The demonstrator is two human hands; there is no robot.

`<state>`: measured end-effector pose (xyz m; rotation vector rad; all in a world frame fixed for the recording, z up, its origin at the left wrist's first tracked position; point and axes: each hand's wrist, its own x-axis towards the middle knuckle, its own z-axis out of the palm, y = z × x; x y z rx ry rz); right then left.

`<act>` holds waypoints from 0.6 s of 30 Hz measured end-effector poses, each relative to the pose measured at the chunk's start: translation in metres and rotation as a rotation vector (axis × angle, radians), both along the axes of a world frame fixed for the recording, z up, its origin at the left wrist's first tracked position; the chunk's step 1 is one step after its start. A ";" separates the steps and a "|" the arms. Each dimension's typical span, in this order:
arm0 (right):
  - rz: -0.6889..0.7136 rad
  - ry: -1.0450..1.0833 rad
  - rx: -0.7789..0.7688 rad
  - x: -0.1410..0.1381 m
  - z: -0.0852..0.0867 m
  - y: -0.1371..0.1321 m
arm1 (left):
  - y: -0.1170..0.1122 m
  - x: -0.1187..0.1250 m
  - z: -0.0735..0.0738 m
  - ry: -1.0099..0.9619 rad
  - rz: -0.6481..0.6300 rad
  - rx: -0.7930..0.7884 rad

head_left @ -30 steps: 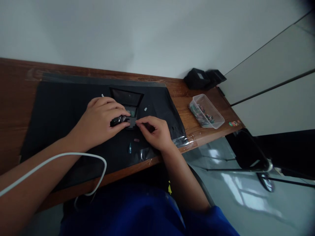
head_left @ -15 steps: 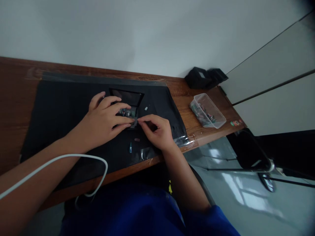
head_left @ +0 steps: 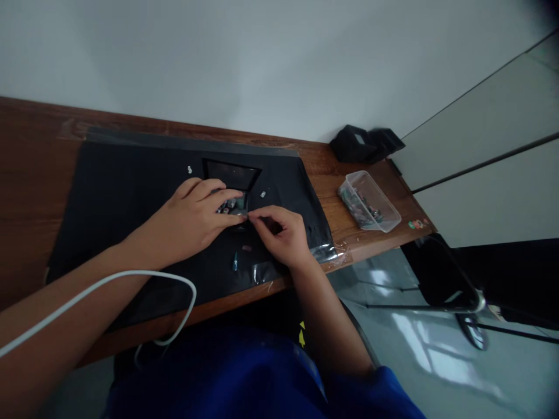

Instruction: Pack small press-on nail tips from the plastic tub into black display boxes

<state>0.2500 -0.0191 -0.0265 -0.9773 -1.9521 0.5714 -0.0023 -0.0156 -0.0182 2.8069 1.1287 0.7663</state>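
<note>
A small dark hinged case (head_left: 232,173) stands on the black mat with its lid raised. Small dark and greenish pieces (head_left: 231,203) sit in its base. My left hand (head_left: 190,218) lies over the left part of the base, fingers stretched out toward its right edge, covering much of it. At that edge, my right hand (head_left: 285,235) pinches thumb and forefinger together, almost touching the left fingertips; what is between them is too small to make out. A small blue pointed piece (head_left: 235,262) and a dull reddish piece (head_left: 247,248) lie in front of the case.
The black mat (head_left: 131,174) is taped to a wooden table (head_left: 323,174). White bits (head_left: 189,170) and a small pale piece (head_left: 262,194) lie on it. To the right stand a clear plastic tub (head_left: 384,206) of small pieces and black bins (head_left: 351,142). A white cable (head_left: 131,272) crosses my left forearm.
My left fingers have drawn closer together and shifted, uncovering the white bits on the mat. My right hand keeps its pinch at the case's edge. The view has shifted slightly.
</note>
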 end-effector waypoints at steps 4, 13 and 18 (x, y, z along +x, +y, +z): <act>-0.027 0.000 0.000 0.000 -0.001 0.000 | 0.001 0.000 -0.001 0.002 0.044 -0.030; -0.021 -0.048 -0.008 -0.001 0.000 0.002 | 0.003 -0.005 -0.004 -0.045 0.040 -0.005; -0.042 -0.095 -0.042 -0.001 0.002 0.000 | 0.003 -0.013 -0.001 -0.101 0.086 -0.049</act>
